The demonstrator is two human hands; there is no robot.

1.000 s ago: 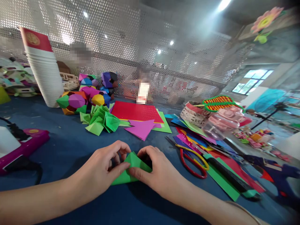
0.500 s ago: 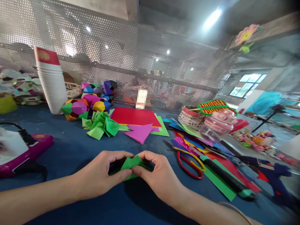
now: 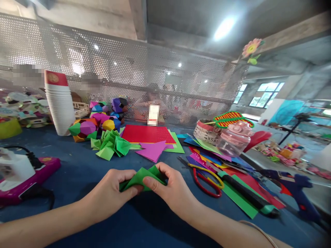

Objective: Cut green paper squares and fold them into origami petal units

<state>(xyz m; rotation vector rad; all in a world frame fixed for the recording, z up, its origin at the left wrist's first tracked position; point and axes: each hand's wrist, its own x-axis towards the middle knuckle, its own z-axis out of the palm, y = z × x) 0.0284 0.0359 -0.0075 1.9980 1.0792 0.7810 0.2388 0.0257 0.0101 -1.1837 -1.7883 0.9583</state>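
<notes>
A: Closest to us, what have the hands got?

B: Both are on one green folded paper [image 3: 141, 177], low over the blue table [image 3: 77, 162]. The left hand [image 3: 113, 193] has its thumb and fingers closed on the paper's left edge; the right hand [image 3: 170, 189] pinches the right side, thumb pressed on top.

A: How far along does the fold look?

B: I'd say partway. The sheet is already creased into a small layered piece with points sticking up, but it looks looser than the finished green units [image 3: 112, 144] heaped further back, so some folds likely remain.

A: And the pose?

B: Both forearms come in from the bottom edge and meet at the centre, wrists low, knuckles up, thumbs facing each other across the paper.

A: What's around them?

B: To the right, red-handled scissors [image 3: 207, 179] lie on a spread of coloured sheets [image 3: 240, 196], with a dark glue gun [image 3: 297, 193] beyond. To the left sits a pink device [image 3: 38, 172] with a black cord. Further off there's a purple folded sheet [image 3: 152, 151] on a red sheet [image 3: 148, 134], then coloured paper balls [image 3: 95, 120] and a tall stack of paper cups [image 3: 60, 106] before the perforated screen [image 3: 155, 79]
</notes>
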